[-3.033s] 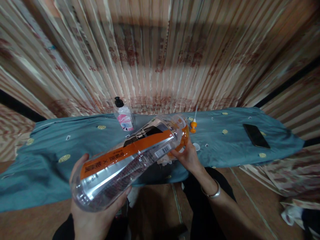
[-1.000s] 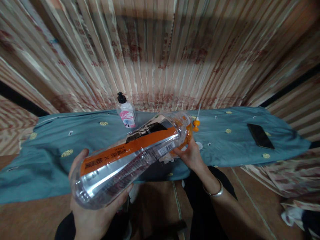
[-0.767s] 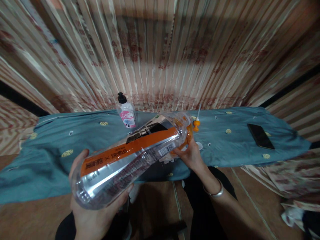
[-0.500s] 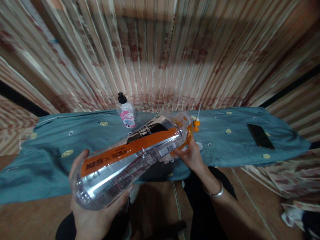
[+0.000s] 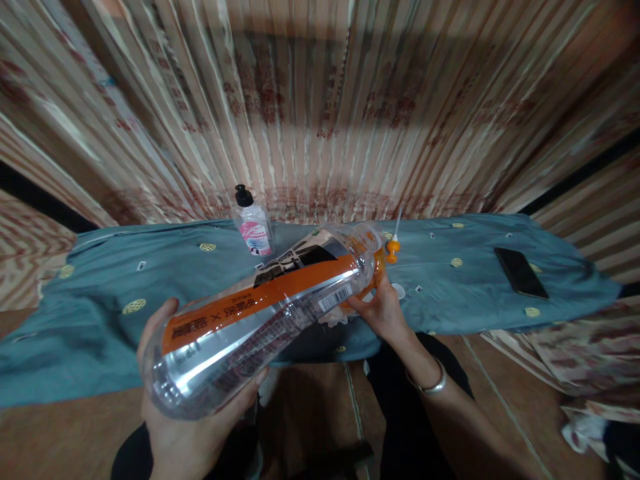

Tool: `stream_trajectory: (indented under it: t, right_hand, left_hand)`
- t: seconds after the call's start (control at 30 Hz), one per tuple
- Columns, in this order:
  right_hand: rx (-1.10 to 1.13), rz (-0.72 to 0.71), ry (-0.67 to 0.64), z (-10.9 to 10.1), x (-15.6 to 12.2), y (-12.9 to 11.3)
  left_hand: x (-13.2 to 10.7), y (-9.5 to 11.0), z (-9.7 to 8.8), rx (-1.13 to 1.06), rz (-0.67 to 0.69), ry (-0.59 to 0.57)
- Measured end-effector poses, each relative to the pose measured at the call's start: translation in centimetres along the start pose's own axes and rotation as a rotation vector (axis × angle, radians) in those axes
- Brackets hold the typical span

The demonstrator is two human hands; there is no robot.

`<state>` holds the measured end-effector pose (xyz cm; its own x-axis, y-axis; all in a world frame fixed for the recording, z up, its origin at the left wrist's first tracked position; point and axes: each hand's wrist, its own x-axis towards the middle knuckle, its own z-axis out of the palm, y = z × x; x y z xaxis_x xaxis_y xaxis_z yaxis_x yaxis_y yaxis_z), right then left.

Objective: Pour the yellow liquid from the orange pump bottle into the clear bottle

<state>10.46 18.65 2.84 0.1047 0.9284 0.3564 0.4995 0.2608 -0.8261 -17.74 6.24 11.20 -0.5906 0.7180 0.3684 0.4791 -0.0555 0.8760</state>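
A large clear plastic bottle [image 5: 270,290] with an orange and silver label lies tilted across the middle, its neck to the right. My left hand [image 5: 183,430] is wrapped round its base end. My right hand [image 5: 387,313] is closed round an orange see-through bottle [image 5: 379,268], mostly hidden behind the clear bottle's neck. The two bottles overlap in view; I cannot tell whether their mouths touch. An orange pump top [image 5: 393,248] with a thin tube lies just beyond my right hand. A small white disc [image 5: 399,291] is beside that hand.
A pink-labelled bottle [image 5: 256,233] with a black cap stands behind the clear bottle. A dark phone [image 5: 521,273] lies to the right on the green cloth [image 5: 460,293]. Striped curtains [image 5: 310,133] hang directly behind the cloth-covered surface.
Almost nothing differs. Both hands keep their holds, and the clear bottle stays at the same tilt.
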Motion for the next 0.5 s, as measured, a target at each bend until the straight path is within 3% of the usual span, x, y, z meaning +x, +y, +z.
stream_trajectory:
  t: [0.2,0.33,0.5]
  right_hand:
    - [0.008,-0.022,-0.009,-0.09,0.07,0.17]
    - [-0.001,-0.016,0.000,-0.04,0.04,0.21]
    - [-0.015,0.009,-0.011,0.02,0.09,0.12]
  left_hand:
    - [-0.01,-0.58,-0.26,0.004,0.019,-0.050]
    - [-0.24,-0.12,0.12,-0.031,0.004,0.009]
    - [-0.12,0.20,0.26,-0.018,-0.035,0.004]
